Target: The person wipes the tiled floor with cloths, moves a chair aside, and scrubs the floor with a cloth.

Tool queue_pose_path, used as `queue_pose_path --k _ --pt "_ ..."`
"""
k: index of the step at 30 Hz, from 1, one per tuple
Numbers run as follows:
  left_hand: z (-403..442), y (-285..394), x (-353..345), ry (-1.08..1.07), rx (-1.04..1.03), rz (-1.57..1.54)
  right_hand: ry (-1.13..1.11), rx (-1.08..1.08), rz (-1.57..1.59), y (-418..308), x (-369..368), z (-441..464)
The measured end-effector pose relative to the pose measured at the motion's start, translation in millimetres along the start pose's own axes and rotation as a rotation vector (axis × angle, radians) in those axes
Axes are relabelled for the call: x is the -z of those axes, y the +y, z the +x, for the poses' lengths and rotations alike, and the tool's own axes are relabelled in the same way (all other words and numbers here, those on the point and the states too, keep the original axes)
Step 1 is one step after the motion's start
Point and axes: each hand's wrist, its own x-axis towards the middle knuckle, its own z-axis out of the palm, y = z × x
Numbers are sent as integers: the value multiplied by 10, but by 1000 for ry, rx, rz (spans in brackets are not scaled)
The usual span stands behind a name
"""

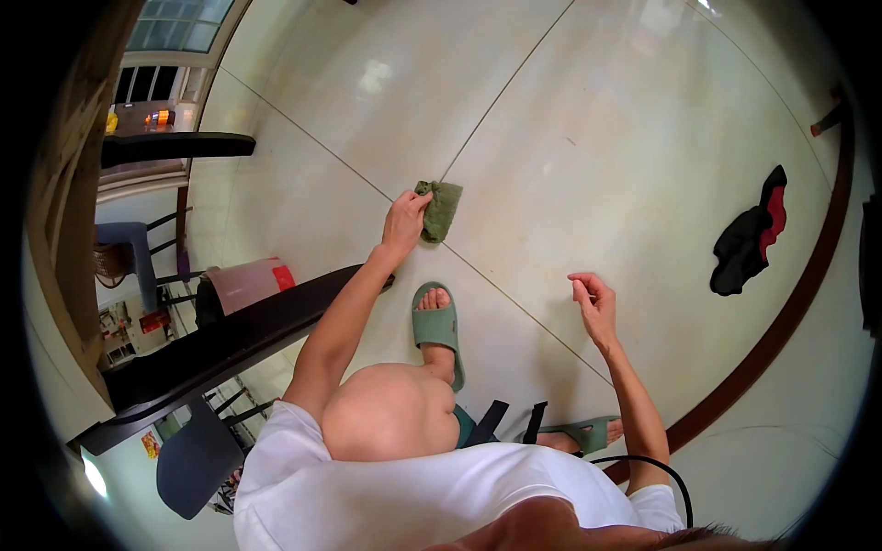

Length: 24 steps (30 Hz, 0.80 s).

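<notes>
A folded green cloth point(444, 213) lies on the pale floor tiles point(542, 184), close to where two grout lines cross. My left hand point(404, 223) grips its left edge, thumb and fingers closed on the fabric. Off to the right, my right hand point(596, 308) hovers in the air with nothing in it. Its fingers are loosely bent and the index finger points left, apart from the thumb. Below the cloth, my foot in a green slipper point(435, 326) stands on the floor.
Black and red fabric point(749, 237) lies on the floor at the right, near a dark brown baseboard point(781, 344). At the left are a dark wooden beam point(248, 344), a pinkish bin point(243, 283) and a dark chair point(197, 459). Another dark wooden piece point(179, 148) juts in at upper left.
</notes>
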Motion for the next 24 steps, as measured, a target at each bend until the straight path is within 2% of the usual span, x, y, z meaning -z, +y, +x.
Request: queue_pose_path --k 3,9,12,18,21,24 --pt "75 2 -4 -14 85 -24 8 -5 -7 22 49 32" --pt "380 10 -105 8 112 -113 20 30 -9 -41 42 178" --pt "596 117 -155 16 193 -274 18 43 -25 -76 25 235" --pt "272 -67 -137 -14 417 -319 54 22 -50 -144 239 268" --pt "588 53 -161 -7 305 -312 119 43 -45 -68 382 322" --pt "1031 276 -181 -1 284 -366 148 102 -28 -99 420 421"
